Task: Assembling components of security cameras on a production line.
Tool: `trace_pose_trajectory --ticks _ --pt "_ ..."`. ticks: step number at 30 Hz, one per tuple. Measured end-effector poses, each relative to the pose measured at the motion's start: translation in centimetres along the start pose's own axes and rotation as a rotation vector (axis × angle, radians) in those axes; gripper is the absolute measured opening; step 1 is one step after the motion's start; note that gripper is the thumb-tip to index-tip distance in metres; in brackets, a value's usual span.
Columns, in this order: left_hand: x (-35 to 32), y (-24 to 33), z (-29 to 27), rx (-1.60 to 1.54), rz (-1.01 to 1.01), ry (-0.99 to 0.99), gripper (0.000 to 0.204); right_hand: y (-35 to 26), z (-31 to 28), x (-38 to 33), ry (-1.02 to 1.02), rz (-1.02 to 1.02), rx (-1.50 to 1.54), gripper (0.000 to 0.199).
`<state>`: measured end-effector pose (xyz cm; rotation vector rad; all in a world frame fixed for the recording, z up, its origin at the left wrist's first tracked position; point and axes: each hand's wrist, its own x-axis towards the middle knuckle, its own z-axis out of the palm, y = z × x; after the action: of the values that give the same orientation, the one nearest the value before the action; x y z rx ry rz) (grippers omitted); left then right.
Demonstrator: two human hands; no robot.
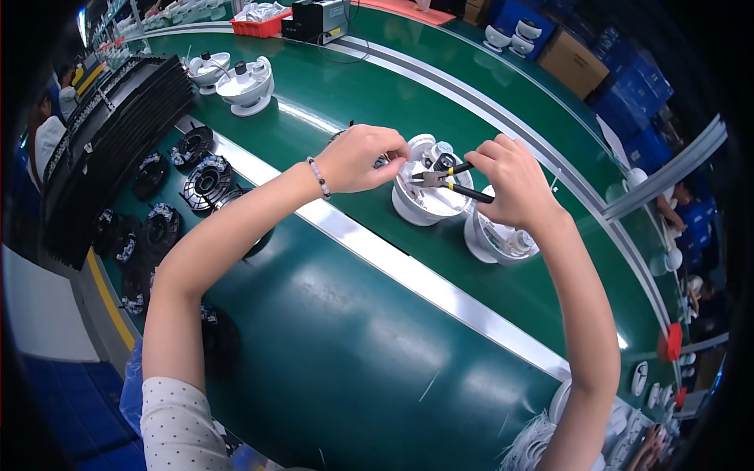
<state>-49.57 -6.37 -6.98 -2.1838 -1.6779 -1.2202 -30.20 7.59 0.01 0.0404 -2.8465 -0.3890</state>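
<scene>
White bowl (420, 213) holding parts (445, 162); right hand (514, 179) gripping pliers (432, 180), left hand (363, 158) pinching, item unclear

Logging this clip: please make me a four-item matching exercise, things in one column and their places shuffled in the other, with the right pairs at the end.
Things
1. Pliers
2. Beaded bracelet
3. Red basket
4. Cardboard box

Places
A. Upper right of the picture, by blue crates
B. In the right hand, tips over a white bowl-shaped housing
C. Upper part of the picture, beside a dark boxy device
D. Around the wrist of the left hand

Right pairs: 1-B, 2-D, 3-C, 4-A
</scene>
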Motion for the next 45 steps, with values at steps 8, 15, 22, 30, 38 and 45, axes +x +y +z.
trace_pose_trajectory --ticks 8,15,22,30,38,45 --pt "0.4 1.8 0.8 -0.022 -0.008 0.031 0.006 0.4 -1.7 -2.7 -0.118 0.121 0.021 0.036" --pt "1.0 4.4 1.9 -0.125 0.093 0.180 0.005 0.8 -3.6 -5.3 -0.025 0.187 0.068 0.038" --pt "-1.7 12.8 4.2 -0.210 0.325 0.030 0.023 2.4 -5.3 -6.5 0.163 0.243 -0.033 0.044" --pt "-3.7 12.3 3.4 -0.325 0.239 -0.169 0.041 -0.1 -9.0 -6.2 0.375 0.097 -0.086 0.052" --pt "-0.7 -2.2 3.4 0.082 -0.830 0.160 0.045 -10.2 -8.5 -9.2 0.495 0.205 0.576 0.047" --pt "0.4 -3.6 8.8 0.005 -0.964 0.013 0.055 -24.9 -4.4 -17.3 0.055 0.462 1.079 0.046"
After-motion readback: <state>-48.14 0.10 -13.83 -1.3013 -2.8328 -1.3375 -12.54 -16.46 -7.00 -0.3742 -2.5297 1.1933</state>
